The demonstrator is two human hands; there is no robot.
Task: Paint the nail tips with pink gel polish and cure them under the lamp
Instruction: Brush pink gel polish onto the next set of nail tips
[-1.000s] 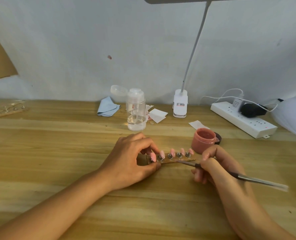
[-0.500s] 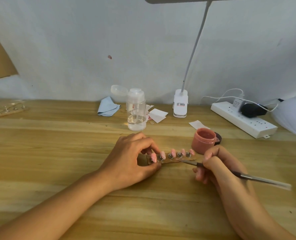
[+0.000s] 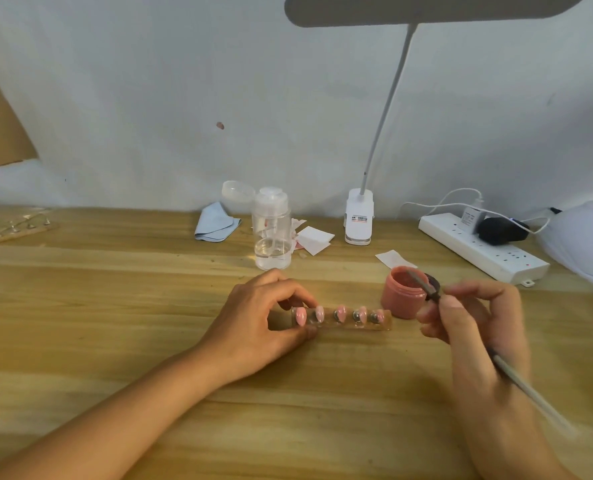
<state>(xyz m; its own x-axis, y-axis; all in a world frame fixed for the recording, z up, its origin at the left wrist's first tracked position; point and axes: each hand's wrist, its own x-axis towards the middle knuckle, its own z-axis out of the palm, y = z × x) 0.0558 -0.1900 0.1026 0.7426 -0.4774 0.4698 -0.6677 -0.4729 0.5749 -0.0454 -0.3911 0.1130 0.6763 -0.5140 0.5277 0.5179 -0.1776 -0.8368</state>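
Head view: my left hand [image 3: 263, 320] pinches the left end of the clear strip [image 3: 348, 323], which carries five nail tips [image 3: 340, 312] and lies flat on the wooden table [image 3: 115, 306]. My right hand [image 3: 475, 327] grips the brush [image 3: 530, 396], its bristles at the mouth of the open pink gel jar [image 3: 400, 299], just beside the strip's right end.

- A wooden table [image 3: 115, 306] runs up to a pale wall [image 3: 149, 98].
- A clear pump bottle [image 3: 272, 233] stands near the back, with a little clear liquid in the bottom.
- A folded blue cloth [image 3: 216, 226] lies just left of the bottle.
- White paper squares [image 3: 314, 239] lie to its right.
- A white desk lamp [image 3: 358, 216] has a thin neck.
- A white power strip [image 3: 482, 249] carries a black adapter [image 3: 501, 230].
- A studded wooden strip [image 3: 14, 228] lies far left.
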